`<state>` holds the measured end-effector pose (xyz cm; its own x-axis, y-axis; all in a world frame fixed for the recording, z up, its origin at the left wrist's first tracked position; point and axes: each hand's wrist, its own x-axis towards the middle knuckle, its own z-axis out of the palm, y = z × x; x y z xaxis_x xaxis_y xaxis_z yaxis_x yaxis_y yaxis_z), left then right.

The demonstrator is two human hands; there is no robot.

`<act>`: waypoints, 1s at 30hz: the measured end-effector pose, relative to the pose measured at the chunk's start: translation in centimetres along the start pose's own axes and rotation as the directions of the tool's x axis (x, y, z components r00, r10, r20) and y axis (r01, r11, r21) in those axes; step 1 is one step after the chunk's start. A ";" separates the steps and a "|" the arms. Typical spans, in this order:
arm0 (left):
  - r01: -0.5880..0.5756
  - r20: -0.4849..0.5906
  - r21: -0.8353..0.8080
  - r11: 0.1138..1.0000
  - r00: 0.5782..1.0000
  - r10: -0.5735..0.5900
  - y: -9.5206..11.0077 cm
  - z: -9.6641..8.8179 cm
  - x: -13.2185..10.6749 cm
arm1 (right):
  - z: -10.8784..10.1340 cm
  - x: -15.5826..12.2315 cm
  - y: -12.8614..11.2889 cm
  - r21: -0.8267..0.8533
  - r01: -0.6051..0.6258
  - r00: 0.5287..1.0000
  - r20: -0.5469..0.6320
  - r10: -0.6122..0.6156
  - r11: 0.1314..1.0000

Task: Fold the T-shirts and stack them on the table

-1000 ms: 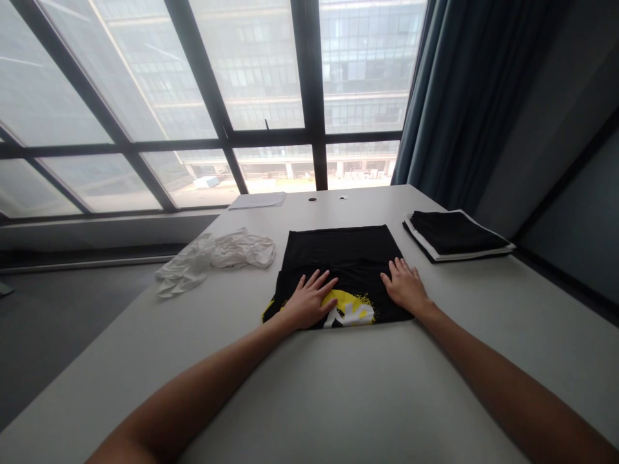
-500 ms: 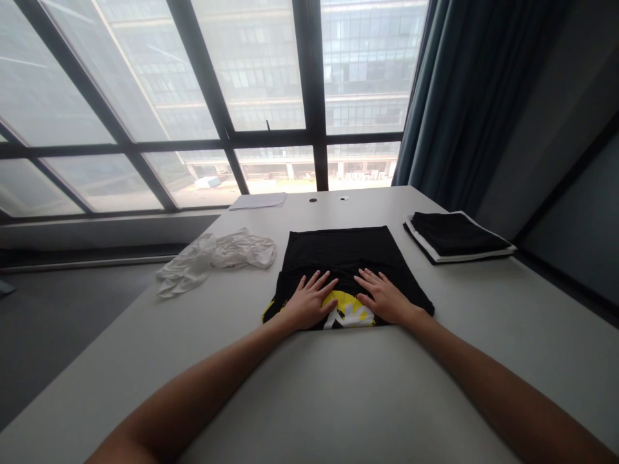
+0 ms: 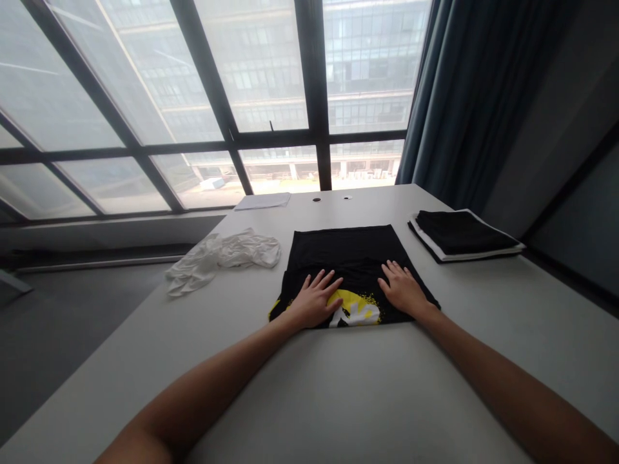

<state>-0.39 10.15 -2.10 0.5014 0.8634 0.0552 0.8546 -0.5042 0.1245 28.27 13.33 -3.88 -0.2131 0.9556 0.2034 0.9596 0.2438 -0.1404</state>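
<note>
A black T-shirt (image 3: 345,245) with a yellow and white print lies partly folded on the white table (image 3: 338,399). Its near part is doubled over, with the print by the near edge. Flat on the left side of the shirt rests my left hand (image 3: 316,299), fingers spread, beside the print. My right hand (image 3: 401,288) lies on the shirt's right side with its fingers stretched out. Neither hand grips the cloth. Part of the print at the left is covered by my left hand and wrist.
Crumpled white cloth (image 3: 225,254) lies to the left. At the right is a stack of folded black and white garments (image 3: 464,233). White sheets (image 3: 264,201) lie at the table's far left, near two round cable holes. Windows and a blue curtain (image 3: 445,96) stand behind.
My right hand has slid to the right across the shirt, uncovering more of the print. My left hand stays at the same place on the cloth. The view has shifted slightly.
</note>
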 end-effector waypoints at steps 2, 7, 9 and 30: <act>0.002 0.004 0.005 1.000 1.000 -0.002 0.0 0.0 0.0 | 0.0 0.0 0.0 0.010 0.001 1.000 0.000 -0.001 1.000; 0.003 0.016 0.004 1.000 1.000 -0.003 0.1 -0.1 0.1 | 0.2 0.0 0.0 0.024 0.000 1.000 -0.007 0.000 1.000; 0.003 0.014 0.006 1.000 1.000 -0.003 0.1 -0.1 0.1 | 0.3 0.0 0.0 0.023 0.000 1.000 -0.006 0.000 1.000; 0.006 0.001 0.023 1.000 1.000 -0.006 0.1 0.0 0.1 | 0.0 -1.0 -3.1 0.077 0.272 0.961 0.018 -0.275 0.959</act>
<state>-0.25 10.18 -2.09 0.4964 0.8664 0.0533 0.8605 -0.4993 0.1017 25.50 11.64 -3.64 -0.4715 0.8548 0.2169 0.8482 0.5069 -0.1538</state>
